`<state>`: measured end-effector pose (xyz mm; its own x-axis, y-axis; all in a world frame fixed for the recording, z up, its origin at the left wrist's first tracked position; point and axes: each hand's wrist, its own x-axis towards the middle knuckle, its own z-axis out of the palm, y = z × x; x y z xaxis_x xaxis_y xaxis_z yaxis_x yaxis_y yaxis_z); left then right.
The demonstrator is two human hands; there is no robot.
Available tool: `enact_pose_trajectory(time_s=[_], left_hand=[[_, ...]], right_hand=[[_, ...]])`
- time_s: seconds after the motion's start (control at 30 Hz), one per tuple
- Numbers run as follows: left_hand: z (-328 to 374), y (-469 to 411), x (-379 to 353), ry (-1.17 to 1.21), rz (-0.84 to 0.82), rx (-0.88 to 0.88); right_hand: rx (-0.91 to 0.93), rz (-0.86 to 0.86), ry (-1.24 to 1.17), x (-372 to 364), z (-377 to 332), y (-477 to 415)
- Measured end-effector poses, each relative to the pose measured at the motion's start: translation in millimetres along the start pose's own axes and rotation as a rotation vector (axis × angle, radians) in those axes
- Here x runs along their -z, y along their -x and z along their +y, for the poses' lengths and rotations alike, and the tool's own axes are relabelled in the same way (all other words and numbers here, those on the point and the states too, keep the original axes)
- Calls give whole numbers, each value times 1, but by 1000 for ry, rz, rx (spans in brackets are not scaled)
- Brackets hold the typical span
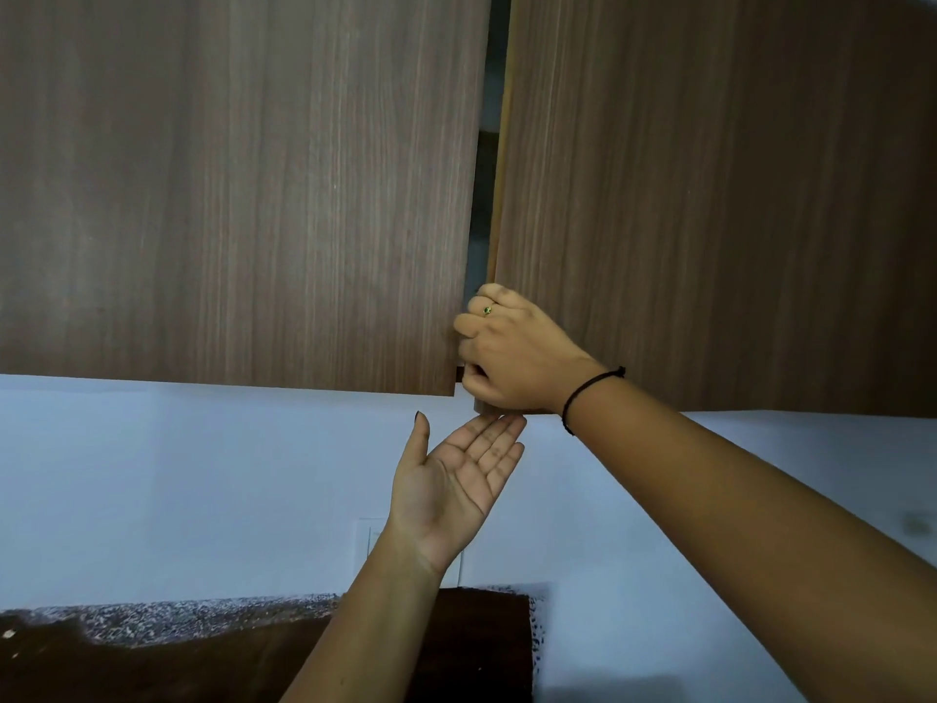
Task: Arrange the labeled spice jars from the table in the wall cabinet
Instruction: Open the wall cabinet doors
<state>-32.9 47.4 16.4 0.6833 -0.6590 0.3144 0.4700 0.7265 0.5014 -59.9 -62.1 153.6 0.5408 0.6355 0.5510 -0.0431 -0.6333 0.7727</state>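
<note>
Right hand (507, 347), centre frame: fingers curled round the lower corner of the right cabinet door (710, 195), likely to swing it wide; gap already showing. Left hand (456, 479) just beneath, flat, palm up, holding nothing, ready to steady. Spice jars not in view; worktop (152, 662) at bottom left.

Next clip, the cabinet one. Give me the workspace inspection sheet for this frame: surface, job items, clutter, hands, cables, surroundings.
Surface: dark countertop with a speckled edge, low in frame; only a strip shows.
Job's things: left cabinet door shut; right cabinet door slightly ajar, with a dark gap between them; no spice jars seen.
Clutter: nothing seen.
Hands: right hand grips the ajar door's lower inner corner; left hand is open, palm up, just beneath that corner, contact unclear.
Cables: nothing seen.
Surroundings: pale wall with a white switch plate behind the left wrist.
</note>
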Motion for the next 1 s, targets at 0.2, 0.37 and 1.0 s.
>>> enact_pose_trajectory(time_s=[0.2,0.37,1.0], left_hand=[[-4,10,-11,45,-36,33],[-7,22,-19,85,-60,60],[-27,60,-52,112,-188,180]], right_hand=[[-5,7,-5,21,0,9],[-84,-29,17,32,-7,16],[-104,-47,73,94,-2,59]])
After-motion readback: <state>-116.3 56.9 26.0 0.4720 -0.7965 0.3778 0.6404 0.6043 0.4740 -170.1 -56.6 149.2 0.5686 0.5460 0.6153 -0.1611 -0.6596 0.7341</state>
